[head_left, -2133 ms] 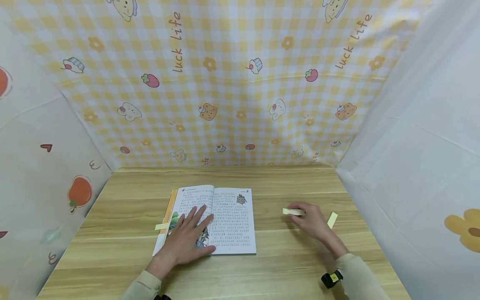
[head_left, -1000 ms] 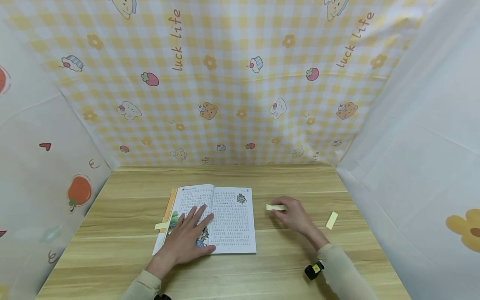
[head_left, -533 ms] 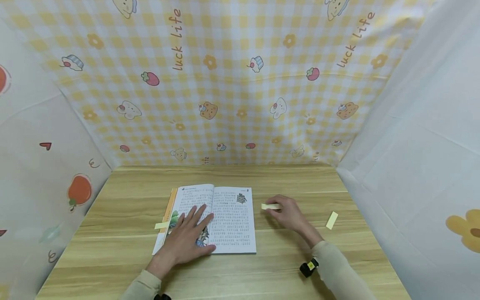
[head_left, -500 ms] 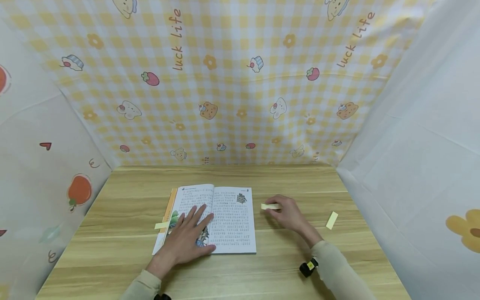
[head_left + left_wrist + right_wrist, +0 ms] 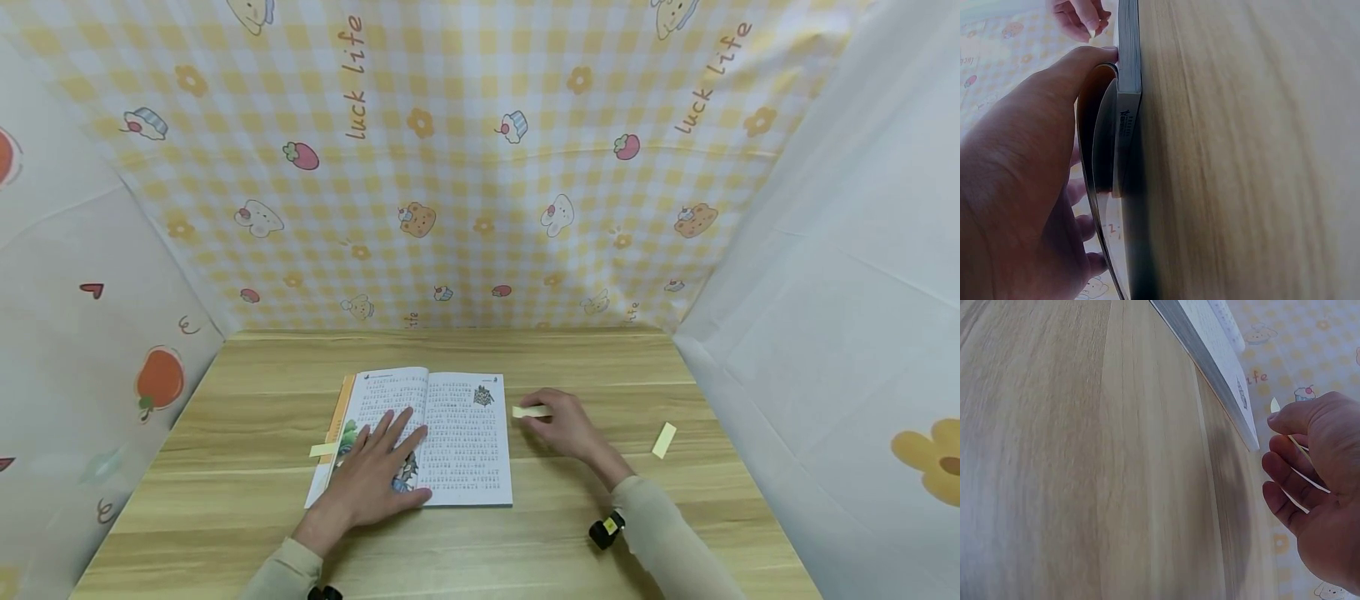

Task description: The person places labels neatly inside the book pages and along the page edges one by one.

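Strip (image 5: 529, 412) nearer book (image 5: 467, 442), second strip (image 5: 663, 440) apart

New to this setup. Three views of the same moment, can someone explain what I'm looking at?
No robot here: a person works with bare hands. The wide picture comes from a camera on the head, looking forward and down. The other two come from a camera on each wrist; they are turned sideways, so the wooden table seems to stand upright.

On the table lies an open book. The left hand rests on it with fingers spread. The right hand pinches a pale yellow strip just off the book's right edge. A second strip lies further right, and a third strip sticks out from the book's left edge. Behind is a checked cloth.
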### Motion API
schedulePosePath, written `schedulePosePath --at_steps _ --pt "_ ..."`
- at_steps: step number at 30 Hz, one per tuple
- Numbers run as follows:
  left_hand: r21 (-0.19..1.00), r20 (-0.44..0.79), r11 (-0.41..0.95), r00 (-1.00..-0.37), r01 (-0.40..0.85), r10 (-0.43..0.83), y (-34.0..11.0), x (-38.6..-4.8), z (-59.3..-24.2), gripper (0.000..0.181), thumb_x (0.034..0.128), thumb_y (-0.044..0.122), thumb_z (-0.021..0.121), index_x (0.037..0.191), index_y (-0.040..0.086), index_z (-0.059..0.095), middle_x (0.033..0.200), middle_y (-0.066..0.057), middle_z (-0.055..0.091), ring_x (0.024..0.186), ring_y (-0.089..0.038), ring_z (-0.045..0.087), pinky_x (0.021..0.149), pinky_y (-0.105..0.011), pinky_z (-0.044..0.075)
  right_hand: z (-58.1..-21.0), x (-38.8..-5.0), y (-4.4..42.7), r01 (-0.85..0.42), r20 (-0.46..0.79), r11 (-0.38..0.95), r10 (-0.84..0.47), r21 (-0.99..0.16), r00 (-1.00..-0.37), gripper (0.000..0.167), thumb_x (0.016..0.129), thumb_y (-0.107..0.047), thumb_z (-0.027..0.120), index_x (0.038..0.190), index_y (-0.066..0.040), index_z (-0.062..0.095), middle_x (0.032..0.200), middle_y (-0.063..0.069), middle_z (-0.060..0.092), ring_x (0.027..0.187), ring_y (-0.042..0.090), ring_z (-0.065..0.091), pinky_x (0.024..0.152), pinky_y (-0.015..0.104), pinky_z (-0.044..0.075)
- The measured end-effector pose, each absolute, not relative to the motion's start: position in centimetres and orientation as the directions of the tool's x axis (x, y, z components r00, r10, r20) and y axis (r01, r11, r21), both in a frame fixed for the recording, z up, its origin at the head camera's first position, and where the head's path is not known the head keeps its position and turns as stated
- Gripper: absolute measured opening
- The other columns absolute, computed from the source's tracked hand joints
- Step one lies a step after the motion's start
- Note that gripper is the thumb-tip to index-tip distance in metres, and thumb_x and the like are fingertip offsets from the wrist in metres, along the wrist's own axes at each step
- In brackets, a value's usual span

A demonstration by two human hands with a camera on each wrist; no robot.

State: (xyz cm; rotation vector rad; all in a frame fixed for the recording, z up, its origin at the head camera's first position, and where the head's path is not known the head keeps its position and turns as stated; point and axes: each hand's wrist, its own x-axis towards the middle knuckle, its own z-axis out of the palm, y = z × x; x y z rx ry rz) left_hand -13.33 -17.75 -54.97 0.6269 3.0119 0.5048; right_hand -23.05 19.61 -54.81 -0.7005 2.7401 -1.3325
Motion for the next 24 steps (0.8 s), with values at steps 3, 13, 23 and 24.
schedulePosePath --at_steps 3,13,23,24 --pt "0.316 0.031 0.870 -0.920 0.380 0.391 -17.8 -13.4 -55.0 0.099 0.0966 0.077 0.073 0.174 0.022 0.046 0.190 -0.014 0.026 0.175 -0.048 0.026 0.136 -0.078 0.028 -55.0 -23.2 19.3 -0.389 0.177 0.533 -0.406 -0.751 -0.897 0.021 0.100 -0.002 0.084 0.121 0.000 0.081 0.124 0.017 0.081 0.116 0.035 0.081 0.093 0.024 0.069" --pt "0.309 0.027 0.875 -0.923 0.372 0.383 -17.8 -13.5 -55.3 0.099 0.0954 0.074 0.076 0.175 0.023 0.045 0.190 -0.014 0.024 0.175 -0.047 0.024 0.137 -0.077 0.028 -55.3 -23.5 18.3 -0.407 0.185 0.544 -0.417 -0.734 -0.890 0.021 0.100 -0.004 0.084 0.120 -0.001 0.082 0.123 0.017 0.082 0.113 0.033 0.082 0.093 0.024 0.069" --pt "0.319 0.041 0.870 -0.923 0.376 0.384 -17.7 -13.5 -55.5 0.098 0.0956 0.074 0.076 0.174 0.023 0.046 0.190 -0.013 0.025 0.175 -0.047 0.025 0.137 -0.078 0.028 -55.8 -23.8 17.4 -0.433 0.196 0.550 -0.437 -0.714 -0.878 0.019 0.099 -0.001 0.083 0.118 0.000 0.082 0.121 0.017 0.082 0.109 0.030 0.082 0.092 0.025 0.070" --pt "0.320 0.039 0.870 -0.923 0.375 0.384 -17.7 -13.5 -55.5 0.098 0.0956 0.074 0.076 0.174 0.023 0.046 0.190 -0.013 0.025 0.175 -0.047 0.024 0.137 -0.078 0.028 -55.8 -23.8 17.4 -0.433 0.193 0.554 -0.438 -0.711 -0.878 0.019 0.099 -0.002 0.083 0.118 -0.001 0.082 0.121 0.016 0.082 0.109 0.030 0.082 0.092 0.025 0.070"
